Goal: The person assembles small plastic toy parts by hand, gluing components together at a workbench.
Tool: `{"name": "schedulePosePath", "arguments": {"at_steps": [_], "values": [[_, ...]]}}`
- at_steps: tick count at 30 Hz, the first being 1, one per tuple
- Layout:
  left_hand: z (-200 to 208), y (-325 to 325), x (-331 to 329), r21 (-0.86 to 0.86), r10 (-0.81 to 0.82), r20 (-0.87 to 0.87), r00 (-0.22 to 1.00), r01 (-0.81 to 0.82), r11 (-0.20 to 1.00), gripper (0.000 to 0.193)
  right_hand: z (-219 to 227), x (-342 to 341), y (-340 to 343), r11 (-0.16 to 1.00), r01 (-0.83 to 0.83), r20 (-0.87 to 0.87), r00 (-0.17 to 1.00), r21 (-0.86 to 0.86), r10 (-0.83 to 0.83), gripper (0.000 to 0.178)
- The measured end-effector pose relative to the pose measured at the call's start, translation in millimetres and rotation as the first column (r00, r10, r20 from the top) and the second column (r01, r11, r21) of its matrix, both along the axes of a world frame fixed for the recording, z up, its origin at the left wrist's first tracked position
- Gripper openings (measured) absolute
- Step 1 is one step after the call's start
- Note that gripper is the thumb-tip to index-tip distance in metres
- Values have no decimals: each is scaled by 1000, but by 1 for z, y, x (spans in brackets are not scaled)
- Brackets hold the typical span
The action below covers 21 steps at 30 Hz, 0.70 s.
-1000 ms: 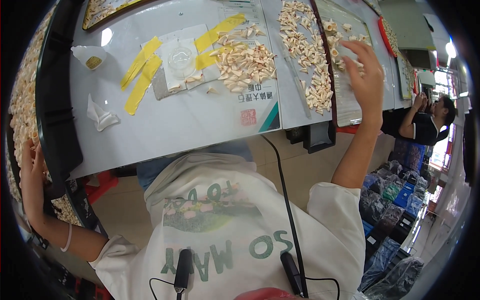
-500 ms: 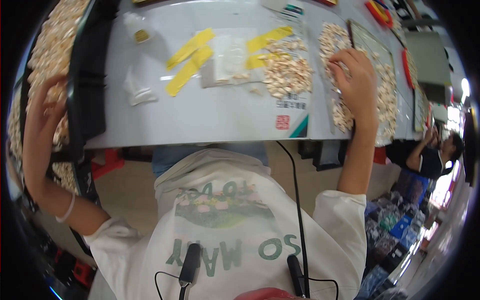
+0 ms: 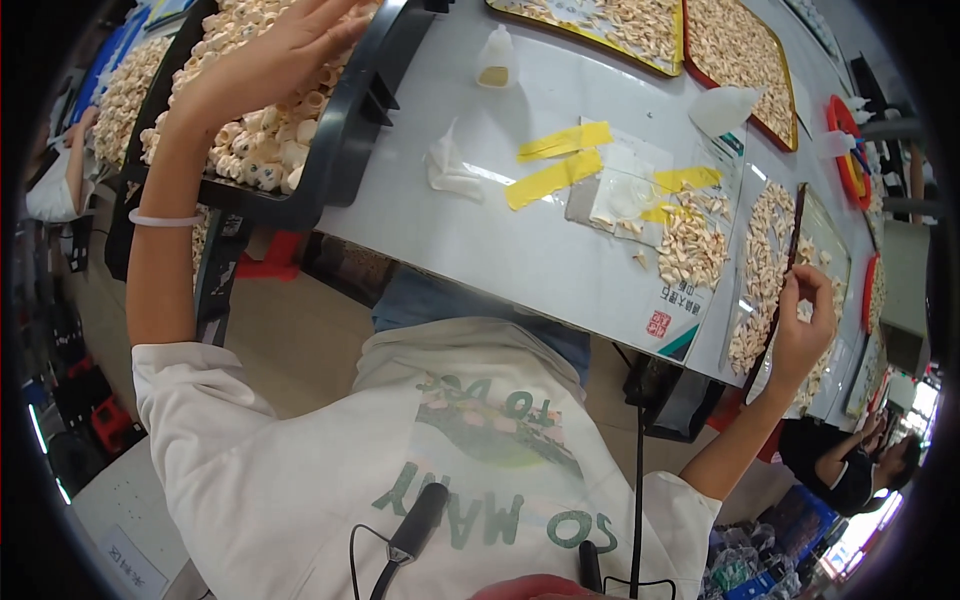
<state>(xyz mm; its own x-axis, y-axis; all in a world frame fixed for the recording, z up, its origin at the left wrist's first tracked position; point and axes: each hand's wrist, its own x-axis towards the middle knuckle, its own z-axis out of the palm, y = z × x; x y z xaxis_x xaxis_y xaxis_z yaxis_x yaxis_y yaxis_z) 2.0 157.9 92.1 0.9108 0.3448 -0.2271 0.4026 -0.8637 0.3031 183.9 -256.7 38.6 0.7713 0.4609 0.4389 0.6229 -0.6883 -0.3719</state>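
Note:
My left hand (image 3: 290,50) reaches over a black crate (image 3: 345,120) filled with off-white rounded, hollow-looking pieces (image 3: 262,150). Its fingers stretch out flat above them, the tips close to the upper edge of the picture. On the right, my right hand (image 3: 803,325) is at the dark rim of a shallow tray (image 3: 835,245) holding small cream chips. Thumb and forefinger are drawn together there; whatever sits between them is too small to name. Beside that rim lies a long strip of loose cream chips (image 3: 765,240).
A heap of chips (image 3: 692,245) lies by a white pad (image 3: 625,195) with yellow tape strips (image 3: 555,180). Crumpled white tissue (image 3: 452,165), a small bottle (image 3: 497,60) and a white bottle (image 3: 722,110) are nearby. Chip-filled trays (image 3: 745,60) stand at the back. Another person (image 3: 850,460) is at far right.
The view has swung left, bringing more of the crate in. My left hand has straightened out farther over the pieces. My right hand has shifted from the loose chips to the tray rim.

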Motion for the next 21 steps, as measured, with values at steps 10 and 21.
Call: {"name": "schedulePosePath", "arguments": {"at_steps": [10,21], "values": [[-21,8,-46,26,-31,263,964,24,999,21,0,-1,-8,972,-134,-109,981,195,157,11],[-6,-5,-83,-109,62,318,946,-29,994,5,-1,-6,-3,977,-55,-233,967,208,104,12]]}}
